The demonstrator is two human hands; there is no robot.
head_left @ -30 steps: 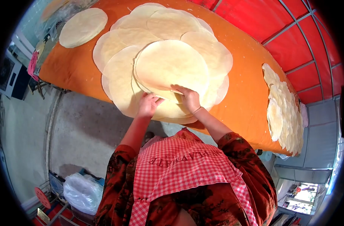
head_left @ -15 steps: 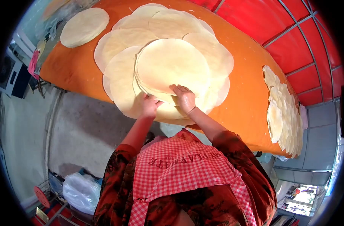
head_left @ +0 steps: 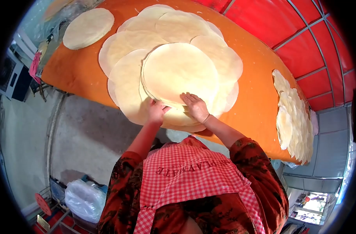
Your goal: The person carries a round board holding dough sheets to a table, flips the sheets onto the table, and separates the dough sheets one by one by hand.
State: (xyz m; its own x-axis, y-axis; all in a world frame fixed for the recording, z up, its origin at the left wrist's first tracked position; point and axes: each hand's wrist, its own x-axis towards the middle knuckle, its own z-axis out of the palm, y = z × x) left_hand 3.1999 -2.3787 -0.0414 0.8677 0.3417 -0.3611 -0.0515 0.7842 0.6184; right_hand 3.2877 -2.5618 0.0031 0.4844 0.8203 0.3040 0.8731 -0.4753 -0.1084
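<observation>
Orange cloth (head_left: 256, 93) is spread under a round stack of thin, pale sheets (head_left: 182, 72). Around the stack, more big round sheets (head_left: 131, 64) are laid out like flower petals, with their edges overlapping. The left hand (head_left: 157, 112) is held at the near edge of the stack, toward its left side; its fingertips are bent by the rim, but it cannot be told whether the rim is pinched. The right hand (head_left: 196, 108) is laid over the stack's near edge, more to the right, with its fingers pressed close together on the top sheet; its thumb cannot be clearly seen. Left of the stack and farther back, another pale pile (head_left: 88, 28) is set. Well to the stack's right, many small sheets (head_left: 294, 124) are bunched. Beyond the stack on that side, red panels (head_left: 298, 43) are crossed by gray bars.
</observation>
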